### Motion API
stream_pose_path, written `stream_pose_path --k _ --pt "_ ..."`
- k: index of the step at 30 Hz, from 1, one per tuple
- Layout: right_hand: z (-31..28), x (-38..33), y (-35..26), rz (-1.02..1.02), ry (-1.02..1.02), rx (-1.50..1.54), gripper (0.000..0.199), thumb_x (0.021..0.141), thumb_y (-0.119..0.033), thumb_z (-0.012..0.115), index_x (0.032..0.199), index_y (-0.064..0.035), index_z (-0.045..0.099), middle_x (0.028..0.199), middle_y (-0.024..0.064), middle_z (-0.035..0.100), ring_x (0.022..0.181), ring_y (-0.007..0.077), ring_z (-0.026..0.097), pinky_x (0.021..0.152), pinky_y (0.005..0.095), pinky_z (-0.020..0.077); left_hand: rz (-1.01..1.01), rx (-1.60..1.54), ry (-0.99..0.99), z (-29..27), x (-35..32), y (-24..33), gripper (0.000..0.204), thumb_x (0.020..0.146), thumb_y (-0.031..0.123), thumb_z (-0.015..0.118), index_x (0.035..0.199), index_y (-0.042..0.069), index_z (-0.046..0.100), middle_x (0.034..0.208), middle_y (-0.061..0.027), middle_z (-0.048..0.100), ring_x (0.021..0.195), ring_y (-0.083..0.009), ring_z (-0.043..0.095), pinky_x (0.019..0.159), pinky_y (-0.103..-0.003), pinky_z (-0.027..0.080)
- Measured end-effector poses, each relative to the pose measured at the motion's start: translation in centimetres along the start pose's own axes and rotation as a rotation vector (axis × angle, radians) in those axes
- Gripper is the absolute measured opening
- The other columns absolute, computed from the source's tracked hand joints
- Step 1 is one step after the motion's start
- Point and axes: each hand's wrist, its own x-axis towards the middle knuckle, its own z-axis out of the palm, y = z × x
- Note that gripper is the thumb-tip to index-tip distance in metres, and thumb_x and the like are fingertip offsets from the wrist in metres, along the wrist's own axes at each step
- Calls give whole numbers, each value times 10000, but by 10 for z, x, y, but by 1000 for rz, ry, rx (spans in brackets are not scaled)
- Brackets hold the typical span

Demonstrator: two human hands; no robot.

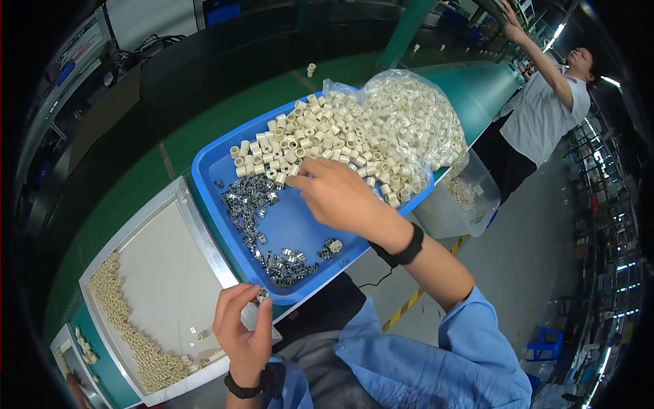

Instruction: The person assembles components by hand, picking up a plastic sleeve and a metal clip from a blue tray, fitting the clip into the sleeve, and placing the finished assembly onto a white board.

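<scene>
My left hand is closed, pinching a small cream cylinder with dark metal showing in its end, just off the near-left corner of a blue tray. Over that tray my right hand reaches in, thumb and forefinger pinched on a cream cylinder at the edge of the pile; the fingers partly hide it. Hollow cream plastic cylinders heap along the tray's far side. Small shiny metal clips lie along its left and near sides.
A clear plastic bag full of cylinders rests on the tray's right end. Left stands a metal-framed tray with rows of small cream parts. A translucent bin is at the right. Another person stands beyond, arms raised.
</scene>
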Motion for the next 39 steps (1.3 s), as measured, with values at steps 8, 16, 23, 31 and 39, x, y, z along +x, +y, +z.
stream_pose_path --k 8,16,23,31,39 --pt "30 27 21 -128 -127 -229 101 745 -26 704 844 -35 720 996 125 632 967 306 660 863 441 546 7 5 -14 -5 4 -2 267 858 -86 741 1117 -37 699 1081 -155 675 932 -226 638 850 -327 522" --pt "-32 9 -35 178 -267 669 101 837 36 682 920 17 736 1041 123 693 985 242 685 839 361 547 58 -1 55 -9 6 4 284 839 -87 756 1113 -36 702 1061 -158 671 935 -253 666 838 -334 538" --pt "-48 -34 -80 14 -36 1363 212 803 49 775 1011 76 744 1025 200 723 884 258 698 812 352 560 152 16 24 -7 9 37 334 792 -113 784 1107 -31 707 1074 -168 665 932 -262 680 783 -339 562" --pt "-52 -57 -90 -30 48 1070 195 826 -4 816 992 68 742 984 185 732 782 185 692 690 295 545 266 84 49 -2 6 41 371 750 -130 780 1097 -19 710 1083 -161 667 916 -284 681 754 -359 566" --pt "-39 -69 -115 -27 300 792 188 833 -62 849 883 43 701 825 121 704 608 114 620 526 241 460 356 154 91 3 7 43 368 685 -120 783 1037 -21 746 1029 -134 684 866 -308 714 704 -370 589"
